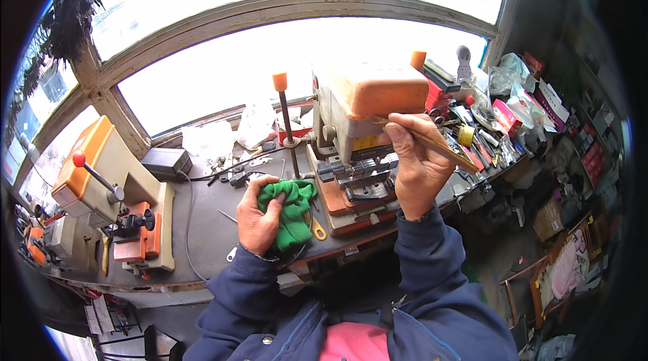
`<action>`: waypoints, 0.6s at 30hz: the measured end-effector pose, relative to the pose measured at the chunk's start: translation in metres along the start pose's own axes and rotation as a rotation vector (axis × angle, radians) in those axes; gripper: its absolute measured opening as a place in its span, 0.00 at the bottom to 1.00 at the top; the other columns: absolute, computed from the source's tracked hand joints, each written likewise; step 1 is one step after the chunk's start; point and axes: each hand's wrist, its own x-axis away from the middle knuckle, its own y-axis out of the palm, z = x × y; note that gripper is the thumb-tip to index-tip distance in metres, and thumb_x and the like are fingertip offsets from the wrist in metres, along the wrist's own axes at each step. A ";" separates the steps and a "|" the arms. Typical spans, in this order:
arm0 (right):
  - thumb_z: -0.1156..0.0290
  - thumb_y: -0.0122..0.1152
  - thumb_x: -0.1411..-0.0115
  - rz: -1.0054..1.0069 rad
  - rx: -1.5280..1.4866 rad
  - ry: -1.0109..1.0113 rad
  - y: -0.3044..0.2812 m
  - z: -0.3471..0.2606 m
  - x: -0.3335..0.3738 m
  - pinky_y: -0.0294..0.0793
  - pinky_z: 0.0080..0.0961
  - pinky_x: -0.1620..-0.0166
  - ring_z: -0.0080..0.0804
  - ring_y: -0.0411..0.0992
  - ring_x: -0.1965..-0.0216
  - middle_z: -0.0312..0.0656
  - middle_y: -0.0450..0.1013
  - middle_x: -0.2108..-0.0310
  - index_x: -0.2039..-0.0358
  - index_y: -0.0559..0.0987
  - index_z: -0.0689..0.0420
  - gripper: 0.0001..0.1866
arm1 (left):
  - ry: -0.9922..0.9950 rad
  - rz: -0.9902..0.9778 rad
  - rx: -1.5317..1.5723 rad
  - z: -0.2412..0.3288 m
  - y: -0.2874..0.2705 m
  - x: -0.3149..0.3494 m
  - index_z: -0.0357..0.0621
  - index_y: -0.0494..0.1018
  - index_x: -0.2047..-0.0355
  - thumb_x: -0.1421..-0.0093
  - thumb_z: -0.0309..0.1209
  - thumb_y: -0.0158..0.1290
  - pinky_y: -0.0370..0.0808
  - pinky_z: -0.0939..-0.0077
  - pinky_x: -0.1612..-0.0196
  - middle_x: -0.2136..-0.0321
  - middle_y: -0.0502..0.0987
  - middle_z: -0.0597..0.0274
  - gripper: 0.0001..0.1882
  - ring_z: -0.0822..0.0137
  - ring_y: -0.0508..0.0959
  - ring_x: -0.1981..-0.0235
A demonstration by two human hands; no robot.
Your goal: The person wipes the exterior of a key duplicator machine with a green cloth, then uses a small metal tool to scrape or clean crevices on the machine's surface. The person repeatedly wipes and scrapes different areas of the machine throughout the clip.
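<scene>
The fingers of my right hand are pinched closed on a slim wooden stick, its far tip by the lower edge of the orange hood of a key-cutting machine. The fingers of my left hand curl around a bunched green cloth, with a yellow-handled tool just right of it. Left of my right fingertips, the machine's front bears a yellow label, its print too small to read. Beyond my left fingers, a red box stands near a clear plastic bag; I can't tell their contents. Right of my right fingers, hand tools lie crowded together. The bench's front edge runs just below the cloth; left of my left fingers, bare benchtop stretches toward a second orange-topped machine, crossed by a cable.
</scene>
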 end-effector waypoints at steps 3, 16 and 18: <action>0.84 0.71 0.33 -0.055 0.031 -0.020 0.001 0.002 0.000 0.81 0.19 0.58 0.23 0.82 0.63 0.39 0.81 0.62 0.55 0.87 0.65 0.07 | -0.022 -0.012 0.013 0.000 0.001 0.000 0.38 0.78 0.49 0.35 0.17 0.59 0.78 0.76 0.50 0.61 0.84 0.60 0.14 0.72 0.82 0.58; 0.83 0.71 0.32 -0.041 -0.015 0.008 -0.003 0.003 0.003 0.82 0.19 0.57 0.22 0.81 0.63 0.39 0.80 0.60 0.54 0.86 0.65 0.07 | -0.039 -0.010 -0.009 -0.003 0.000 0.000 0.38 0.78 0.49 0.35 0.16 0.59 0.78 0.76 0.49 0.60 0.83 0.61 0.15 0.72 0.82 0.57; 0.83 0.71 0.32 -0.024 -0.030 0.020 -0.003 0.003 0.003 0.82 0.19 0.58 0.23 0.81 0.63 0.39 0.80 0.60 0.53 0.86 0.65 0.08 | -0.025 -0.015 0.023 -0.003 0.000 0.000 0.38 0.78 0.48 0.34 0.16 0.59 0.78 0.76 0.49 0.60 0.83 0.61 0.15 0.72 0.82 0.57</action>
